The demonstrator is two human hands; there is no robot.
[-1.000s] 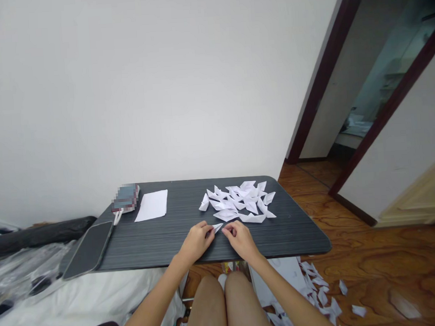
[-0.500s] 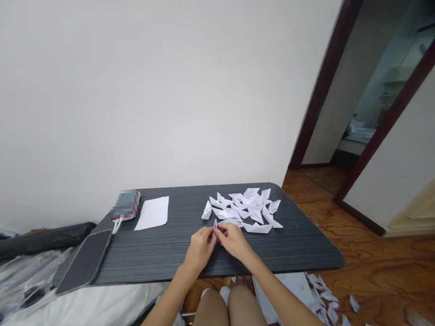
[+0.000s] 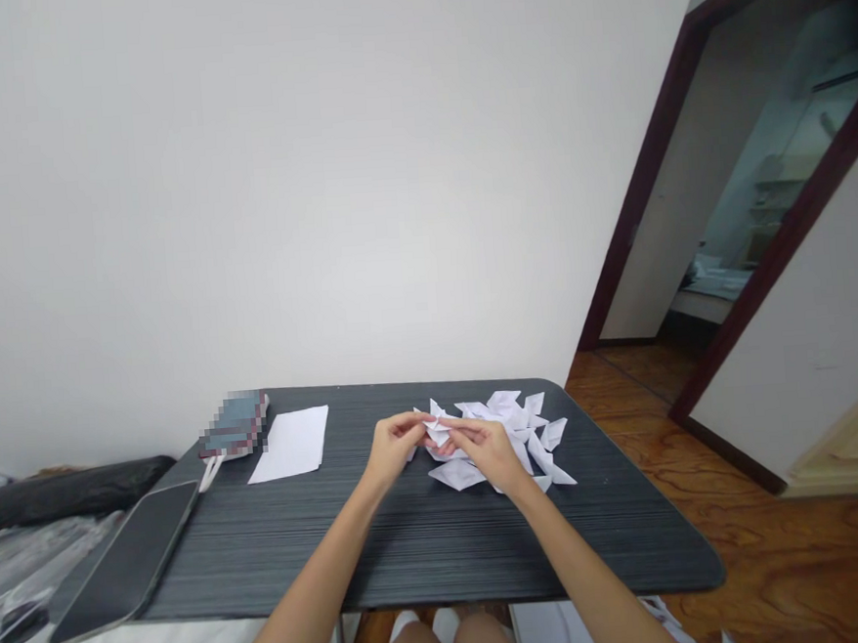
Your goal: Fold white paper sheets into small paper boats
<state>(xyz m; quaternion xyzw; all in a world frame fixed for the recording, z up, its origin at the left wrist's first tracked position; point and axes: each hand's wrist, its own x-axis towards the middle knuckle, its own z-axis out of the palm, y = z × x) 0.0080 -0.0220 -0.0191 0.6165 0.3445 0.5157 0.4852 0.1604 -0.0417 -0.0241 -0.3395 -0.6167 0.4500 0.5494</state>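
My left hand (image 3: 392, 446) and my right hand (image 3: 486, 449) are raised a little above the dark table (image 3: 387, 560), fingertips meeting. Between them they pinch a small folded white paper piece (image 3: 437, 431), each hand closed on one side of it. Right behind and partly hidden by my right hand lies a pile of several folded white paper boats (image 3: 514, 433).
A flat white paper sheet (image 3: 291, 444) lies at the table's back left, beside a blurred small object (image 3: 232, 425). A dark tablet (image 3: 123, 563) rests on the left edge. A doorway (image 3: 745, 221) opens at the right over wooden floor (image 3: 804, 540).
Both hands have lifted the folded paper off the table and moved it away from me, toward the pile. The view has shifted forward, so the table sits lower and nearer.
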